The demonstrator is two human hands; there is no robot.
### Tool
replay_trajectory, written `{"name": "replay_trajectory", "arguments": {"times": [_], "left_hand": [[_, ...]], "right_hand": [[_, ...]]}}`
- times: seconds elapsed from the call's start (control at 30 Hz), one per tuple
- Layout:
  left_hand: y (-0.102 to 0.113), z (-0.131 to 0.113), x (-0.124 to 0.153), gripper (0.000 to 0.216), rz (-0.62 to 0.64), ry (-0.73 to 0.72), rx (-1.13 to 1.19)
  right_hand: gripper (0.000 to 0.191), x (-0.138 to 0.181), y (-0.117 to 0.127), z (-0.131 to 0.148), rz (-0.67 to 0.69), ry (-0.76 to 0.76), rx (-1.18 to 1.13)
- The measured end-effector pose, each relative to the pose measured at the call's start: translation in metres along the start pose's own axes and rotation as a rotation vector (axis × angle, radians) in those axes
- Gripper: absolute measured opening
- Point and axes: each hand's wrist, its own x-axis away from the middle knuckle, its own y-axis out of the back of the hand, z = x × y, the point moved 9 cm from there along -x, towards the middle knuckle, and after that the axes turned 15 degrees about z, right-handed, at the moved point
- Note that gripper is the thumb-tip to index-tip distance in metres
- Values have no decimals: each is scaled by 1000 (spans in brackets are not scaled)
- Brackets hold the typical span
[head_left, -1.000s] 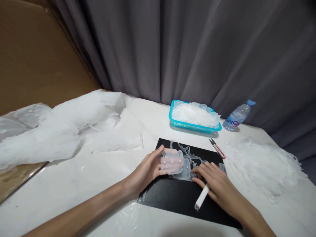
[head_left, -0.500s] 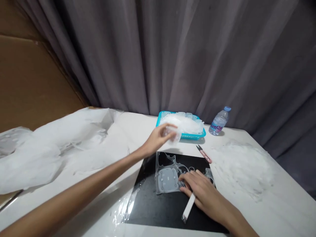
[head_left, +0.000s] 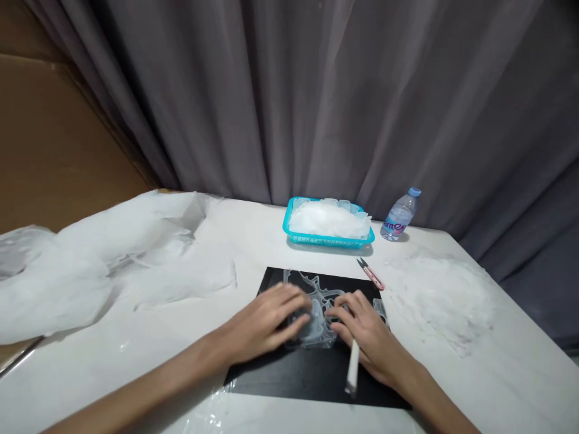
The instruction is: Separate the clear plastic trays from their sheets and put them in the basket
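On a black board [head_left: 289,380] lies a clear moulded plastic piece [head_left: 319,328] with a ragged, web-like rim. My left hand [head_left: 278,313], slightly blurred, hovers over or touches the left side of this piece, thumb and fingers apart. Across from it, my right hand [head_left: 368,334] has its fingertips bent down at the piece's right side. A slim white-handled tool [head_left: 352,371] is tucked in that hand, its handle sticking out toward me; the working end is hidden. Pink thread snips [head_left: 371,275] lie at the board's far right edge.
A turquoise basket [head_left: 325,241] heaped with translucent pieces stands at the back, beside a water bottle [head_left: 401,216]. White plastic bags [head_left: 136,241] cover the left. Clear scraps [head_left: 447,301] are piled at the right. A grey curtain [head_left: 307,96] hangs behind the table.
My left hand has come back from near the basket to the plastic piece on the board. The clear piece it held is no longer in it. My right hand stays put.
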Motion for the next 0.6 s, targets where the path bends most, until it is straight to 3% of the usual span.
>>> {"name": "replay_trajectory", "arguments": {"times": [0.13,0.27,0.33,0.5,0.6], "left_hand": [[-32,-15,39,42,168,-37,-91],[-41,-14,45,69,198,-12,-123],[-44,-13,44,79,213,11,-122],[-49,-13,43,82,287,36,-106],[-47,-12,45,83,271,36,-53]], "right_hand": [[75,7,13,-4,-123,-6,-328],[87,4,-5,-10,-15,-8,-671],[77,2,-13,-12,25,-27,-753],[20,-2,-7,-14,31,-149,-657],[7,-4,-9,-11,102,-151,-639]]}}
